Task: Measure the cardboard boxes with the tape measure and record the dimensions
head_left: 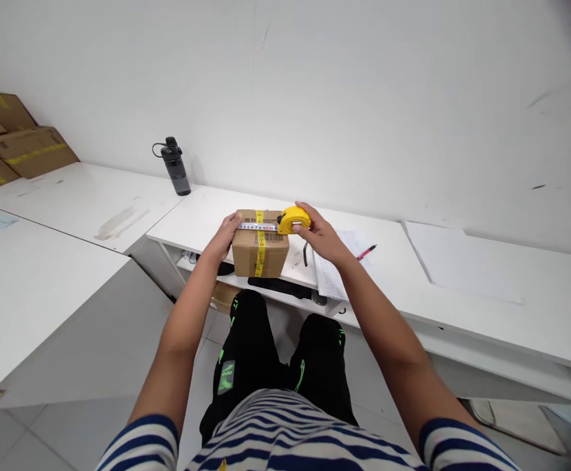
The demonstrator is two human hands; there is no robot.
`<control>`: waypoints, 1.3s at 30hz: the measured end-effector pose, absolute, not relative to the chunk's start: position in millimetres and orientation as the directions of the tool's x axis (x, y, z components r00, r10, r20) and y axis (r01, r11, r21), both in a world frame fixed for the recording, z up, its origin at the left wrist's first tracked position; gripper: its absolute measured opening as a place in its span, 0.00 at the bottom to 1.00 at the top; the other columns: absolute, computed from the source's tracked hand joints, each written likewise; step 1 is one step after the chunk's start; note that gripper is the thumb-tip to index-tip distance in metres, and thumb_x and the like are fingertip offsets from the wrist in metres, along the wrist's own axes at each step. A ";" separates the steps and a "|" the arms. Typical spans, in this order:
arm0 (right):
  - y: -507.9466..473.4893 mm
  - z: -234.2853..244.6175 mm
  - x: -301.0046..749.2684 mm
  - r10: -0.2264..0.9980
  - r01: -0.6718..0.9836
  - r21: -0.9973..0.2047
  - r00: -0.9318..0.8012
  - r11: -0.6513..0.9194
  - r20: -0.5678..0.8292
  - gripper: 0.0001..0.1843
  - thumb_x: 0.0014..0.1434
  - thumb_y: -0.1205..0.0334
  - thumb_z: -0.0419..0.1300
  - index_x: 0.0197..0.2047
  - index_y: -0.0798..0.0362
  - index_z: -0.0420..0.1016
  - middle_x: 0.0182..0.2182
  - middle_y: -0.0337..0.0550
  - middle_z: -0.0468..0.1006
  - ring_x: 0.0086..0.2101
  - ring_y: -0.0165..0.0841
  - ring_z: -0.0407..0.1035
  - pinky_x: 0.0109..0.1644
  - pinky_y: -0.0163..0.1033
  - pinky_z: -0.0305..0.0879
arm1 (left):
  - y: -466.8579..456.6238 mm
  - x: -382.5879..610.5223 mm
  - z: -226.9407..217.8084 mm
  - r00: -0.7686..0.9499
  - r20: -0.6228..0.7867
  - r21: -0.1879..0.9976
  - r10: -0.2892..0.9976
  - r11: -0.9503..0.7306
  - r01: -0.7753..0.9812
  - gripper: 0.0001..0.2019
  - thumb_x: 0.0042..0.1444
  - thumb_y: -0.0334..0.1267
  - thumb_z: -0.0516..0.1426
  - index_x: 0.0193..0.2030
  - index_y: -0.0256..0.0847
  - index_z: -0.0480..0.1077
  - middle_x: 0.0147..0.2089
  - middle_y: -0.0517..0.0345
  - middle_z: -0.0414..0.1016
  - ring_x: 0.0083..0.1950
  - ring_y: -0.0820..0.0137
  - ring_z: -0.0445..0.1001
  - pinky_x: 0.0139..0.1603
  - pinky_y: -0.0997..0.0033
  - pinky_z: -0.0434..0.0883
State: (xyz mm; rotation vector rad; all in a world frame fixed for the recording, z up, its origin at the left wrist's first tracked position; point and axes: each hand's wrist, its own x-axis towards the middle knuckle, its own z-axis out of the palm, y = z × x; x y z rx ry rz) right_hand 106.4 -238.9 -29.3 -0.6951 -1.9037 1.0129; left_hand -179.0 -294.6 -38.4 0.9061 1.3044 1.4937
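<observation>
A small brown cardboard box point(246, 252) with a strip of yellow printed tape stands at the front edge of the white desk. My right hand point(318, 232) is closed around a yellow tape measure point(290, 219) at the box's right side. Its white blade point(258, 227) runs across the top of the box to the left edge. There my left hand point(226, 234) has its fingers closed at the blade's end, against the box's upper left corner. Whether the left fingers pinch the blade, the box or both is hard to make out.
A dark water bottle point(176, 171) stands by the wall. Right of the box lie written papers point(331, 275), a red pen point(366, 252) and white sheets point(442, 255). Taped cartons point(40, 154) are stacked at far left. Under the desktop is a shelf point(299, 302) with dark items.
</observation>
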 end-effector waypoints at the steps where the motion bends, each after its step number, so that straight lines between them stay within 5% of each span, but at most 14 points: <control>1: -237.5 -28.6 107.4 0.767 0.074 -0.856 -0.489 0.511 0.416 0.42 0.61 0.35 0.66 0.74 0.35 0.65 0.73 0.43 0.65 0.68 0.47 0.64 0.72 0.57 0.62 | -296.2 -175.3 -38.7 -0.272 -0.059 0.977 0.960 -0.001 -0.214 0.36 0.60 0.57 0.66 0.69 0.42 0.64 0.60 0.43 0.79 0.61 0.53 0.79 0.62 0.54 0.75; 10: -226.4 -9.7 132.6 0.773 0.021 -0.917 -0.546 0.399 0.324 0.41 0.56 0.42 0.73 0.71 0.37 0.71 0.65 0.42 0.75 0.62 0.46 0.70 0.70 0.56 0.66 | -301.3 -174.0 -35.0 -0.171 -0.075 0.982 0.982 0.043 -0.185 0.56 0.52 0.48 0.74 0.80 0.46 0.48 0.74 0.38 0.63 0.68 0.52 0.74 0.68 0.55 0.72; 19: -222.6 -9.8 144.6 0.776 0.005 -0.921 -0.540 0.390 0.326 0.40 0.53 0.45 0.77 0.68 0.36 0.75 0.66 0.42 0.76 0.57 0.44 0.76 0.69 0.60 0.70 | -295.5 -163.8 -37.6 -0.195 -0.084 0.988 0.977 0.056 -0.146 0.38 0.58 0.49 0.68 0.71 0.42 0.61 0.67 0.42 0.73 0.64 0.53 0.77 0.67 0.53 0.74; 28: -221.0 -12.0 162.9 0.798 0.066 -0.918 -0.521 0.392 0.303 0.40 0.50 0.45 0.78 0.66 0.38 0.78 0.67 0.46 0.74 0.55 0.46 0.79 0.66 0.65 0.73 | -292.4 -166.2 -26.8 -0.145 -0.153 0.987 0.978 0.159 0.030 0.39 0.57 0.52 0.69 0.71 0.44 0.61 0.66 0.41 0.74 0.63 0.50 0.77 0.63 0.50 0.75; 34: -222.1 -8.7 172.0 0.783 0.094 -0.901 -0.539 0.423 0.311 0.40 0.52 0.44 0.77 0.67 0.39 0.77 0.69 0.47 0.71 0.56 0.47 0.78 0.65 0.63 0.73 | -284.9 -156.0 -31.5 -0.147 -0.030 1.000 0.989 0.028 -0.013 0.34 0.58 0.47 0.67 0.68 0.40 0.64 0.70 0.41 0.69 0.65 0.52 0.75 0.66 0.53 0.73; 39: -230.3 -7.9 167.1 0.783 0.125 -0.877 -0.522 0.464 0.339 0.39 0.55 0.43 0.75 0.68 0.37 0.75 0.68 0.45 0.73 0.53 0.45 0.79 0.64 0.62 0.74 | -283.9 -150.5 -38.4 -0.144 0.088 0.993 0.986 -0.098 -0.060 0.38 0.59 0.46 0.64 0.75 0.50 0.59 0.79 0.49 0.56 0.73 0.54 0.68 0.69 0.56 0.71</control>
